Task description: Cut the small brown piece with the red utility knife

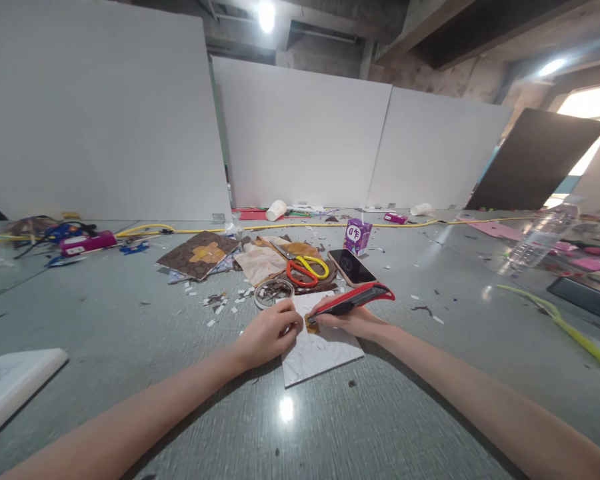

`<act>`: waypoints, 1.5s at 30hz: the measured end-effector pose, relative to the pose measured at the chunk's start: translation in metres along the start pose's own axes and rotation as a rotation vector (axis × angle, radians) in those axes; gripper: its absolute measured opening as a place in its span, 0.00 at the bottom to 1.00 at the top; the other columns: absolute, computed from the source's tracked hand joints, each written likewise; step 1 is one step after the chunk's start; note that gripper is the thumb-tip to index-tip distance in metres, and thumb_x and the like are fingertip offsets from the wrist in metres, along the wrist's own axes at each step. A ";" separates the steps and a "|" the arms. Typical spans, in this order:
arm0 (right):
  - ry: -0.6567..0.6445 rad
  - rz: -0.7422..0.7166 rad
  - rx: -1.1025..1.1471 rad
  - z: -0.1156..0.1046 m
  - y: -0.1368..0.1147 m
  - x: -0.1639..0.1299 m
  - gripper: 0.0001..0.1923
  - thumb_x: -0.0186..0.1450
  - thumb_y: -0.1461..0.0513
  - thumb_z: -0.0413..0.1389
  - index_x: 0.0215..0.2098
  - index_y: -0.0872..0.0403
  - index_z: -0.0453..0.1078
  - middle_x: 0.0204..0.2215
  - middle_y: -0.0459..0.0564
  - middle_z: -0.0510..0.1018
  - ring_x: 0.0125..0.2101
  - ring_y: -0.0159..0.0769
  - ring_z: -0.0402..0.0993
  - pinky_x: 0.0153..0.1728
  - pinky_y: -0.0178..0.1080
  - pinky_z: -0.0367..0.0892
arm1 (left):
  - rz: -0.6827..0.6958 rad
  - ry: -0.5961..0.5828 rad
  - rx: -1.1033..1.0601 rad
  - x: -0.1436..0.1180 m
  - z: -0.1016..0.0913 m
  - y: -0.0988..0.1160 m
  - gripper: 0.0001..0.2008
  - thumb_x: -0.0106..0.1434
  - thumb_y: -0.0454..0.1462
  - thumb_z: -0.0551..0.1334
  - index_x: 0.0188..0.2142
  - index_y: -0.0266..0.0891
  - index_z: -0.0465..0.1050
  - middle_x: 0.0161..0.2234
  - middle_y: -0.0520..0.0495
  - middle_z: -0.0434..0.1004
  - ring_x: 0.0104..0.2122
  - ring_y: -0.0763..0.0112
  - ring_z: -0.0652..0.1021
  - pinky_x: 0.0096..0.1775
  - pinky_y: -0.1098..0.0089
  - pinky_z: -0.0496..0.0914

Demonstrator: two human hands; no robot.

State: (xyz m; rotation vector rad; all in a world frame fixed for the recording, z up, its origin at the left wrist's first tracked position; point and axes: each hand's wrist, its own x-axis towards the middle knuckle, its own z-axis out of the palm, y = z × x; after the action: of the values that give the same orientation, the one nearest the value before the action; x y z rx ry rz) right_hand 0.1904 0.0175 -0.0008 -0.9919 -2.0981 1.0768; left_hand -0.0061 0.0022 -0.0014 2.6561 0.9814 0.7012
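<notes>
My right hand [353, 322] grips a red and black utility knife [355, 300], its front end tilted down to a small brown-yellow piece [312, 325]. That piece rests on a white marbled board [320, 357] lying on the grey table. On the board's left edge sits my left hand [273, 330], fingers curled in beside the piece; whether they pinch anything is hidden. Just behind the hands are a roll of tape [274, 293], scissors [307, 268] with red and yellow handles on crumpled brown and cream cloth [260, 261], and a phone [353, 267].
A purple drink carton [358, 237] stands behind the phone. Left of the cloth lies a brown patterned square [200, 255]. A yellow cable [220, 230] crosses the table's back. White and brown scraps [217, 303] are scattered about. A clear bottle [545, 237] is at right, a white slab [17, 383] at left.
</notes>
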 end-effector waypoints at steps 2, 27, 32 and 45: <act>0.011 0.010 -0.030 0.000 0.001 0.000 0.08 0.55 0.62 0.52 0.32 0.54 0.70 0.32 0.46 0.74 0.35 0.34 0.68 0.39 0.36 0.62 | 0.000 -0.006 -0.001 0.000 0.000 0.000 0.07 0.55 0.29 0.52 0.28 0.35 0.68 0.29 0.49 0.63 0.29 0.75 0.66 0.30 0.77 0.61; -0.012 0.021 0.048 0.001 -0.002 0.000 0.09 0.55 0.61 0.52 0.33 0.54 0.70 0.32 0.46 0.74 0.35 0.34 0.68 0.39 0.37 0.62 | 0.005 -0.004 0.004 0.000 0.001 -0.001 0.08 0.54 0.29 0.51 0.28 0.36 0.67 0.28 0.50 0.63 0.28 0.75 0.66 0.29 0.76 0.60; -0.006 0.016 0.042 0.001 -0.001 0.000 0.09 0.55 0.61 0.52 0.33 0.54 0.70 0.32 0.46 0.75 0.35 0.34 0.68 0.39 0.36 0.62 | 0.011 -0.008 0.001 0.000 0.001 -0.001 0.08 0.54 0.28 0.51 0.28 0.36 0.67 0.28 0.49 0.63 0.29 0.75 0.66 0.30 0.76 0.60; 0.003 0.017 -0.008 0.001 0.001 0.001 0.08 0.55 0.61 0.52 0.32 0.53 0.71 0.32 0.46 0.75 0.35 0.34 0.68 0.39 0.36 0.62 | 0.012 -0.001 0.003 0.000 0.001 -0.001 0.08 0.55 0.29 0.51 0.28 0.36 0.68 0.28 0.49 0.63 0.28 0.75 0.66 0.30 0.76 0.60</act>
State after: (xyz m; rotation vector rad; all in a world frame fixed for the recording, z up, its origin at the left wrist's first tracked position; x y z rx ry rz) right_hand 0.1890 0.0184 -0.0017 -1.0169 -2.0968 1.0750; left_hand -0.0060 0.0034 -0.0025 2.6664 0.9680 0.7015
